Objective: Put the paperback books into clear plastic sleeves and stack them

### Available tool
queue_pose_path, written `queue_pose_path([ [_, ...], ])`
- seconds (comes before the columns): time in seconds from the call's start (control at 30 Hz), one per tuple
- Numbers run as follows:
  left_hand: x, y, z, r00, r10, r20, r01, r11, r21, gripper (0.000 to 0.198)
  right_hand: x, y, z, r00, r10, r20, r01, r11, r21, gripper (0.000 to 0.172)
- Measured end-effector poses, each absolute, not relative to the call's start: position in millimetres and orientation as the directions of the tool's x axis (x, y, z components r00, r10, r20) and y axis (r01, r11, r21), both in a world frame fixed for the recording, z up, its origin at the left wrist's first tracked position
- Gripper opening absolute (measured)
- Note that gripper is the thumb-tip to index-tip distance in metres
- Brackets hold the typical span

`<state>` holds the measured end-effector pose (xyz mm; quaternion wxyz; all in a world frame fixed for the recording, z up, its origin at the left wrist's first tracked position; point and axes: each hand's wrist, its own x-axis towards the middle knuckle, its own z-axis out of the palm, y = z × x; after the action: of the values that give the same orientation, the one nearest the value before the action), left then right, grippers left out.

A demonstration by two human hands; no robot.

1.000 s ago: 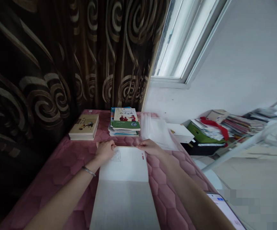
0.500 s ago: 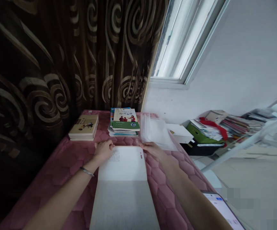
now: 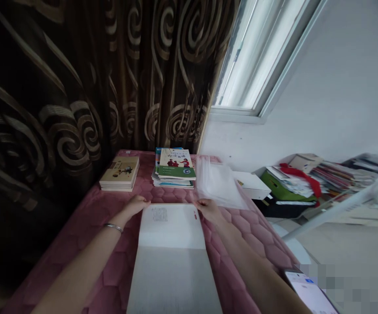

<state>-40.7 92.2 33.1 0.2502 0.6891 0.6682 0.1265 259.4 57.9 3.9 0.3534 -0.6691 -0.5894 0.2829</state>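
The left hand and right hand each pinch a far corner of the open book over the pink quilted cover

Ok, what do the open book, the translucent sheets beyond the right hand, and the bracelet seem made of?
Open book: paper, apparently matte; pale pages with printed text and no sharp glare.
Translucent sheets: probably thin plastic film; hazy, with partly see-through edges.
Bracelet: likely polished metal; silvery with a bright highlight, though the look alone doesn't exclude coated plastic.
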Motion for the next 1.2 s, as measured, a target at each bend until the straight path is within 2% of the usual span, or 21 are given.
queue_pose_path([
  [0.13,-35,90,29,0.038,0.988,-0.15,0.915,0.026,0.402,0.028,250,55,-7,0.216,0.975,0.051,0.72,-0.124,-0.683,0.035],
  [0.23,-21,72,32,0.039,0.997,-0.072,0.945,-0.013,0.327,0.02,242,51,-13,0.257,0.965,0.057,0.784,-0.173,-0.596,0.027],
  [0.3,-8,50,32,0.065,0.998,0.021,0.955,-0.068,0.288,0.031,238,48,-15,0.26,0.964,0.059,0.813,-0.186,-0.552,0.025],
  [0.37,6,24,27,0.245,0.964,0.099,0.941,-0.261,0.213,0.038,235,46,-15,0.25,0.967,0.056,0.835,-0.186,-0.517,0.025],
  [0.43,16,-2,17,0.482,0.875,0.049,0.847,-0.479,0.231,0.04,235,45,-13,0.236,0.97,0.053,0.855,-0.181,-0.485,0.025],
  [0.47,19,-13,11,0.521,0.853,0.039,0.822,-0.514,0.247,0.045,235,44,-12,0.228,0.972,0.053,0.865,-0.177,-0.469,0.025],
  [0.6,18,-32,-6,0.509,0.861,-0.021,0.825,-0.481,0.297,0.055,233,38,-1,0.214,0.973,0.083,0.905,-0.166,-0.392,0.022],
  [0.67,16,-30,-8,0.507,0.861,-0.039,0.827,-0.474,0.302,0.055,225,33,5,0.187,0.967,0.171,0.939,-0.125,-0.32,0.018],
  [0.7,15,-29,-8,0.508,0.861,-0.038,0.827,-0.475,0.3,0.055,220,30,7,0.13,0.966,0.225,0.957,-0.062,-0.284,0.02],
  [0.77,16,-26,-8,0.518,0.855,-0.025,0.823,-0.489,0.29,0.055,207,25,7,-0.086,0.952,0.293,0.957,0.161,-0.242,0.027],
  [0.83,17,-25,-7,0.525,0.851,-0.004,0.819,-0.504,0.274,0.055,194,21,1,-0.311,0.909,0.277,0.882,0.384,-0.274,0.03],
  [0.87,17,-25,-7,0.525,0.851,0.007,0.819,-0.508,0.266,0.055,189,19,-4,-0.372,0.892,0.256,0.846,0.439,-0.302,0.032],
  [0.93,15,-28,-5,0.495,0.869,0.016,0.838,-0.483,0.253,0.055,182,16,-12,-0.398,0.894,0.207,0.827,0.447,-0.341,0.036],
  [1.07,0,-42,4,0.317,0.948,-0.004,0.933,-0.311,0.182,0.056,180,12,-10,-0.357,0.926,0.125,0.858,0.378,-0.349,0.037],
  [1.2,-15,-55,11,0.25,0.967,-0.042,0.958,-0.241,0.158,0.055,164,10,13,-0.302,0.952,0.043,0.924,0.303,-0.233,0.031],
])
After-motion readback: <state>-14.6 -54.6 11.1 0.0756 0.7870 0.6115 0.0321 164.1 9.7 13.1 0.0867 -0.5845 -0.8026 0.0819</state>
